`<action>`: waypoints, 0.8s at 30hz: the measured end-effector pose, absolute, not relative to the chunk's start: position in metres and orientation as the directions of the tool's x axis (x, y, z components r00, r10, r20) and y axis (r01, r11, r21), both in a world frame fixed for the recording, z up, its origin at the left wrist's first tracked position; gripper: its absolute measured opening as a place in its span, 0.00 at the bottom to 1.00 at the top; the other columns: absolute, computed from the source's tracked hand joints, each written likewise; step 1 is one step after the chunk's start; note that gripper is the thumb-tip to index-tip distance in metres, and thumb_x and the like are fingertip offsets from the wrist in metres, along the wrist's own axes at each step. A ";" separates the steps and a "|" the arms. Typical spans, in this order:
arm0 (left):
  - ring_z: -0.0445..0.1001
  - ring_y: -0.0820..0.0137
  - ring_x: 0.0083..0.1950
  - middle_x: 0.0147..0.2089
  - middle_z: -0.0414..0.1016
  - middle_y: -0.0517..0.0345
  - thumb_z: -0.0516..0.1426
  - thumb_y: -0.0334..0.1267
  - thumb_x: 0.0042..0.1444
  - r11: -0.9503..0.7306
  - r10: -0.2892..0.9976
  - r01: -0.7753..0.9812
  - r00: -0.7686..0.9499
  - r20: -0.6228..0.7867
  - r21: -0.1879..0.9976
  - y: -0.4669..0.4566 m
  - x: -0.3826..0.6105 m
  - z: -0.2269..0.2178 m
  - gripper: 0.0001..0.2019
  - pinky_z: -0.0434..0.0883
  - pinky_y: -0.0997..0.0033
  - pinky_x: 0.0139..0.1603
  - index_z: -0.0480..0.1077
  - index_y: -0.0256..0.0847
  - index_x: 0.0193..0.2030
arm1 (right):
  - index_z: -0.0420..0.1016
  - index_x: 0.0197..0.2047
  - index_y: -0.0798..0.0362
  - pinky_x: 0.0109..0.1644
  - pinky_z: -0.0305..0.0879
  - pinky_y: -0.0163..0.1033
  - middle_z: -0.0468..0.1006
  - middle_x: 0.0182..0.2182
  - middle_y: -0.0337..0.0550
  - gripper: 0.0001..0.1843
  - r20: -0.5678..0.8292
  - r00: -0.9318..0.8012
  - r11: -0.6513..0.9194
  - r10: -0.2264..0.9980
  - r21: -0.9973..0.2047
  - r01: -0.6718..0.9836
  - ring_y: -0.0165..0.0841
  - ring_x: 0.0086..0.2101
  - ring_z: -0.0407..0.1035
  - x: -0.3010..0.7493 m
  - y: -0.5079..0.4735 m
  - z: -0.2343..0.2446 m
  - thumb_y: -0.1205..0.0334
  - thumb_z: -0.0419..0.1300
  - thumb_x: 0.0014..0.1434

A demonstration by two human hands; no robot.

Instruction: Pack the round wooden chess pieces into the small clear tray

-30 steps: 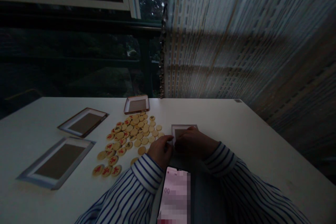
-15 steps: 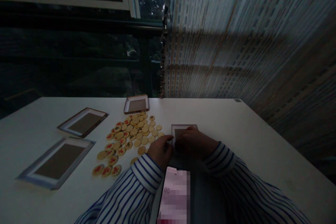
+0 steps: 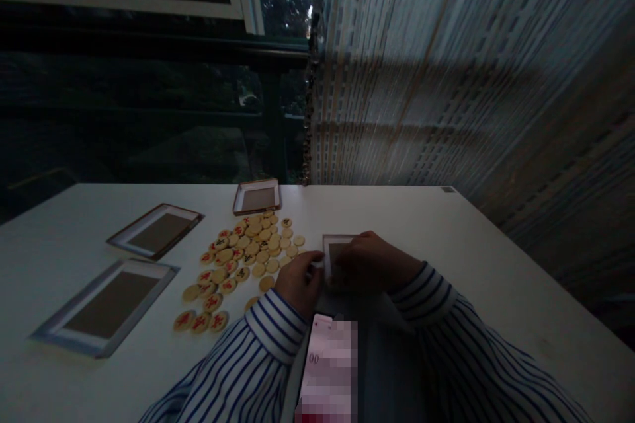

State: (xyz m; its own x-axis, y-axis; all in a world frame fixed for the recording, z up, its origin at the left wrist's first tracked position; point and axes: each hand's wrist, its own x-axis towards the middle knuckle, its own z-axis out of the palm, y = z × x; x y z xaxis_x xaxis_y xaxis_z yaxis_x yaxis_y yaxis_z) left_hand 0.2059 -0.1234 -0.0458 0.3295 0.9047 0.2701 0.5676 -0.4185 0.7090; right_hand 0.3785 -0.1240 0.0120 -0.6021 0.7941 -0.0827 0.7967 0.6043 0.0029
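Both my hands are at a shallow rectangular box half (image 3: 326,241) with a brown inner floor. My left hand (image 3: 297,281) is at its left edge, with fingers curled and thumb close to the index finger; what it grips, if anything, is hidden. My right hand (image 3: 377,261) reaches over the box's right side, fingers bent down into it. Their tips are in deep shadow, so I cannot make out what they hold. Just left of my left hand lies a loose heap of round wooden xiangqi pieces (image 3: 253,244), some marked in red or black characters, others plain side up.
Three more shallow box halves lie on the white table (image 3: 421,225): a near-left one (image 3: 169,277), a second farther back (image 3: 197,219), a third near the far edge (image 3: 235,205). A phone (image 3: 322,370) is below my hands. A bead curtain (image 3: 421,79) hangs behind the table.
My right hand has shifted slightly right and its wrist has turned a little, uncovering more of the box's floor. My left hand stays nearly in place. The heap of pieces looks the same.
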 end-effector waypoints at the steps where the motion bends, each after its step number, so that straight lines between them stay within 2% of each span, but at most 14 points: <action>1: 0.72 0.72 0.32 0.36 0.74 0.53 0.50 0.31 0.48 -0.414 0.908 0.569 0.318 0.274 0.711 -0.124 0.205 -0.045 0.13 0.71 0.72 0.31 0.68 0.36 0.40 | 0.72 0.31 0.51 0.36 0.53 0.36 0.76 0.29 0.42 0.11 -0.090 -0.599 0.602 0.796 0.004 0.799 0.32 0.32 0.69 0.380 -0.124 0.015 0.55 0.52 0.52; 6: 0.72 0.72 0.32 0.37 0.74 0.52 0.49 0.32 0.48 -0.409 0.910 0.565 0.311 0.274 0.717 -0.123 0.205 -0.044 0.12 0.71 0.72 0.31 0.68 0.36 0.40 | 0.73 0.33 0.51 0.33 0.56 0.35 0.76 0.28 0.42 0.12 -0.112 -0.576 0.580 0.810 0.006 0.814 0.32 0.30 0.69 0.382 -0.126 0.017 0.55 0.52 0.51; 12: 0.73 0.72 0.31 0.35 0.74 0.53 0.49 0.33 0.48 -0.397 0.917 0.572 0.289 0.276 0.718 -0.123 0.205 -0.045 0.12 0.71 0.73 0.31 0.68 0.36 0.40 | 0.73 0.32 0.51 0.35 0.57 0.34 0.77 0.30 0.41 0.11 -0.041 -0.618 0.616 0.785 -0.055 0.786 0.31 0.32 0.69 0.383 -0.125 0.004 0.55 0.53 0.51; 18: 0.72 0.72 0.31 0.35 0.75 0.53 0.50 0.32 0.48 -0.423 0.906 0.580 0.298 0.301 0.696 -0.123 0.205 -0.044 0.12 0.71 0.73 0.30 0.68 0.37 0.39 | 0.73 0.29 0.52 0.35 0.56 0.36 0.76 0.28 0.42 0.13 -0.079 -0.611 0.613 0.787 -0.011 0.790 0.32 0.30 0.69 0.382 -0.123 -0.001 0.53 0.51 0.52; 24: 0.72 0.73 0.31 0.35 0.74 0.54 0.50 0.32 0.48 -0.428 0.903 0.559 0.303 0.306 0.710 -0.123 0.205 -0.046 0.12 0.71 0.73 0.31 0.68 0.37 0.39 | 0.73 0.29 0.52 0.36 0.56 0.35 0.76 0.29 0.43 0.14 -0.062 -0.616 0.614 0.785 -0.053 0.788 0.30 0.32 0.68 0.382 -0.123 -0.002 0.53 0.51 0.52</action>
